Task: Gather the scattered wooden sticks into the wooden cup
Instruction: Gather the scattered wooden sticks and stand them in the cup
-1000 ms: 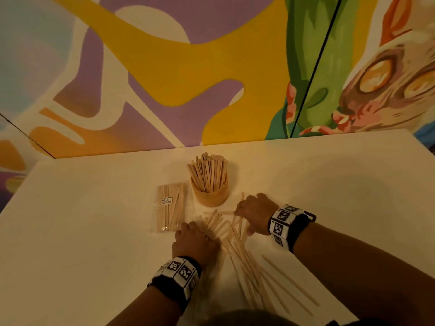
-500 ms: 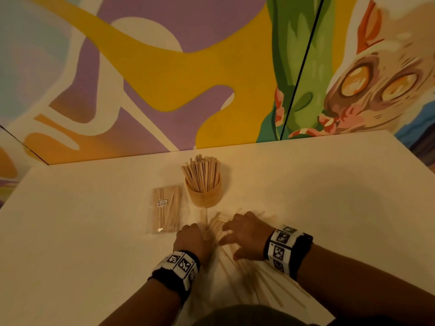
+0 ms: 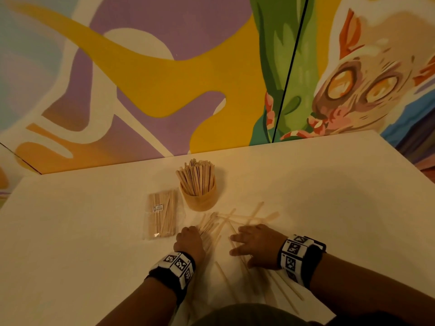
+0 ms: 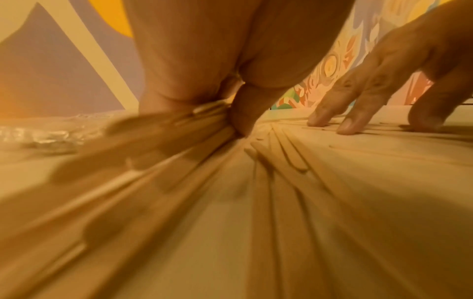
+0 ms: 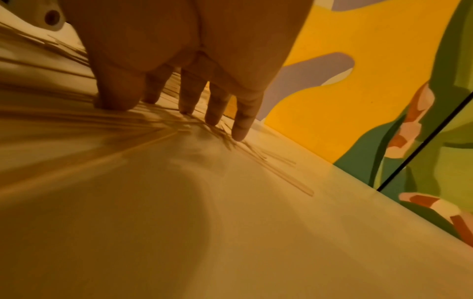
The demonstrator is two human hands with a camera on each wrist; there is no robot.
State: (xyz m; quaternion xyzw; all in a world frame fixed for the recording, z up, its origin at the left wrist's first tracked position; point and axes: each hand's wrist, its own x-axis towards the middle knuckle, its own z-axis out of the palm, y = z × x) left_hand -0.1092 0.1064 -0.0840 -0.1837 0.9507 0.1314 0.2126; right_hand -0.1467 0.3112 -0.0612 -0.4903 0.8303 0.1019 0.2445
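A round wooden cup (image 3: 200,198) packed with upright sticks stands mid-table. Loose wooden sticks (image 3: 237,220) lie scattered on the white table (image 3: 70,243) in front of it, reaching back toward my body. My left hand (image 3: 189,241) grips a bundle of sticks (image 3: 208,228) just left of the pile; in the left wrist view the thumb (image 4: 243,113) pinches the bundle (image 4: 199,125). My right hand (image 3: 256,243) lies spread on the loose sticks, its straight fingers (image 5: 243,121) pressing on them (image 5: 158,125).
A clear plastic packet of sticks (image 3: 162,214) lies left of the cup, close to my left hand. A painted wall (image 3: 164,78) rises behind the table's far edge. The table's right corner (image 3: 376,135) is near the wall.
My right hand has slid from beside the cup back toward me and flattened on the loose sticks, dragging some along. The left hand has kept its hold on the bundle.
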